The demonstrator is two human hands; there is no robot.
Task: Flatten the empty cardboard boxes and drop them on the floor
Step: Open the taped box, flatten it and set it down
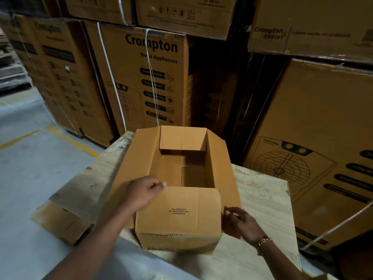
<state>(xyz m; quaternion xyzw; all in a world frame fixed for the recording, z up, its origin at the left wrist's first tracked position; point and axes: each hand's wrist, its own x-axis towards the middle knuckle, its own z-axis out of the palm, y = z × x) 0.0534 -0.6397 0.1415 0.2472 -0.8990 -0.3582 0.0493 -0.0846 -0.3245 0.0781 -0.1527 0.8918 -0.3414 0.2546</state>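
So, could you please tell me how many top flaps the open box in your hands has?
4. The far flap tips inward, the left flap and right flap splay outward, and the near flap is pinched by the left hand and right hand. None seem hidden.

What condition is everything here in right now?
Cardboard box: upright, top open, empty, not flattened.
Left hand: grips the near flap at its left corner.
Right hand: holds that flap's right edge.
Stacked boxes: closed, strapped.
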